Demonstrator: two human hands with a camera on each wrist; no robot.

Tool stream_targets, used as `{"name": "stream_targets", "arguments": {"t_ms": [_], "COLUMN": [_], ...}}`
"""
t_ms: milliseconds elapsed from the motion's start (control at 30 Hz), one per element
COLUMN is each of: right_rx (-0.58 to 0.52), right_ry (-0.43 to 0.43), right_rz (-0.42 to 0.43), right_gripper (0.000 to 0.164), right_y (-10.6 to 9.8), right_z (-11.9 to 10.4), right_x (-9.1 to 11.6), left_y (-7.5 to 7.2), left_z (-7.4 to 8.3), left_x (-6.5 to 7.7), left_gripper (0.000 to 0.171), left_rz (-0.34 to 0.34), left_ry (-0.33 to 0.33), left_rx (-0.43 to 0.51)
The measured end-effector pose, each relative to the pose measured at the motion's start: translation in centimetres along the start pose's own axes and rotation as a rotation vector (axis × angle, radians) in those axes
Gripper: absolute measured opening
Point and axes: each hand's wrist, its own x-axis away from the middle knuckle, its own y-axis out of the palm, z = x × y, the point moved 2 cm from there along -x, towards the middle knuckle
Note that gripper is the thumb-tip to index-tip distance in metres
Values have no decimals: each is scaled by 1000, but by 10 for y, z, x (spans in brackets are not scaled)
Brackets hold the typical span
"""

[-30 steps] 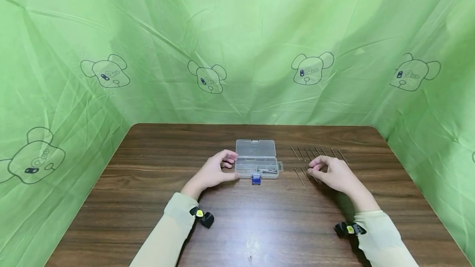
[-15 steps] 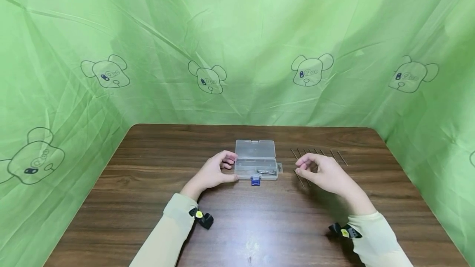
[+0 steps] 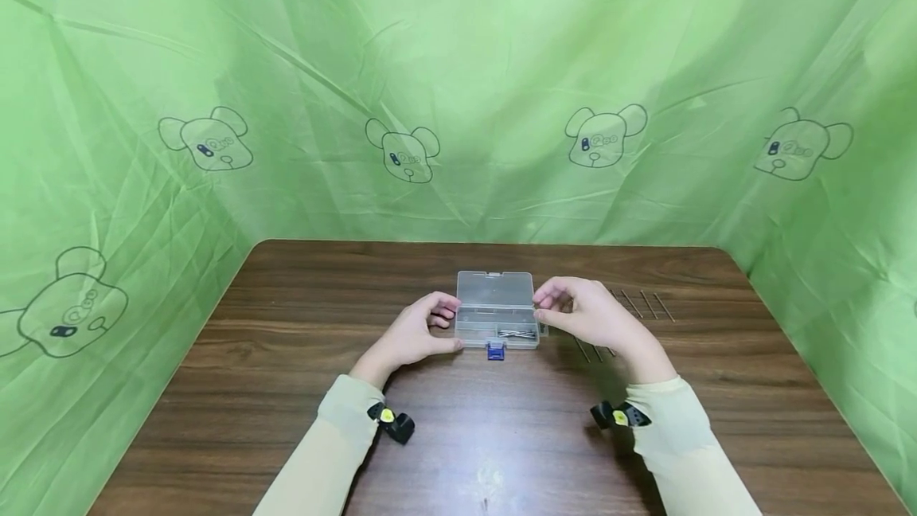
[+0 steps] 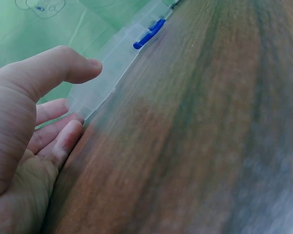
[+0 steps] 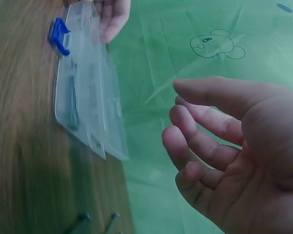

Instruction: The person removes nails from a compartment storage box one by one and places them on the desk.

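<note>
A clear plastic compartment box (image 3: 469, 334) lies on the table with its lid (image 3: 494, 288) folded back and a blue latch (image 3: 495, 352) hanging at the front. Silver nails (image 3: 517, 334) fill its front right compartment. My left hand (image 3: 410, 333) holds the box's left end, thumb by the front corner and fingers at the back. At the box's right edge hovers my right hand (image 3: 591, 313), fingers loosely curved. The right wrist view shows a gap between that thumb and the fingers (image 5: 178, 119), with nothing visible in it.
Right of the box, thin nails lie in two rows: a back row (image 3: 662, 307) and a front row (image 3: 583, 350), both partly hidden by my right hand. Green fabric (image 3: 487, 181) surrounds the wooden table (image 3: 458, 436) at the back and sides.
My right hand has moved left, from above the rows of nails to the box's right edge. My left hand and the box have stayed practically still.
</note>
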Motion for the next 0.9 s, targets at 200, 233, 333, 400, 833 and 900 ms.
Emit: {"name": "stream_targets", "arguments": {"t_ms": [200, 233, 333, 400, 833, 900], "right_rx": [-21, -19, -15, -9, 61, 66], "right_ry": [18, 19, 6, -4, -51, -68], "right_rz": [-7, -5, -2, -5, -44, -50], "right_gripper": [24, 23, 21, 19, 16, 15], "right_y": [16, 19, 26, 30, 43, 45], "right_z": [7, 8, 13, 15, 21, 22], "right_x": [-14, -16, -18, -19, -21, -22], "left_y": [0, 0, 0, -1, 2, 2], "left_z": [1, 1, 1, 0, -33, -34], "left_x": [-1, -1, 0, 0, -9, -9], "left_gripper": [64, 64, 63, 62, 65, 66], "left_rz": [1, 2, 5, 8, 20, 13], "left_ry": [-8, -8, -8, -5, -20, -20], "left_rx": [5, 4, -1, -4, -45, -41]}}
